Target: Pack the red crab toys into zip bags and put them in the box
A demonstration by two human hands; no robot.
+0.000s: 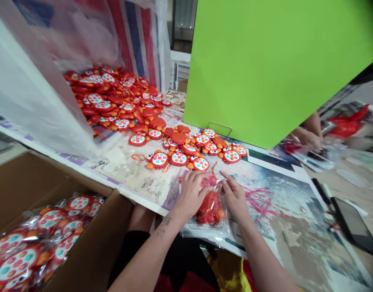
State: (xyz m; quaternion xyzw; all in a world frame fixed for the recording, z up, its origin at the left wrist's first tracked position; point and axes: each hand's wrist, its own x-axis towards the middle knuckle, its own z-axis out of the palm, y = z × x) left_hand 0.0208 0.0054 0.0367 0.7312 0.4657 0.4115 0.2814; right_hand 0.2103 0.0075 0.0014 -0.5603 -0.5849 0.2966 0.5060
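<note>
My left hand (192, 192) and my right hand (235, 194) both grip the top of a clear plastic bag (209, 225) lying at the table's near edge. Inside the bag sits a red crab-shaped toy (210, 209). The fingers of both hands are curled and pinch the bag's opening from either side. Just beyond my hands lies a loose group of the same red toys (189, 152) with coloured dots on white faces.
A big heap of red toys (113, 97) fills the table's far left. A cardboard box (107, 227) at lower left holds bagged toys (28, 247). A green board (274, 69) stands behind. Another person's hand (309, 138) works at right. A dark phone (355, 227) lies at right.
</note>
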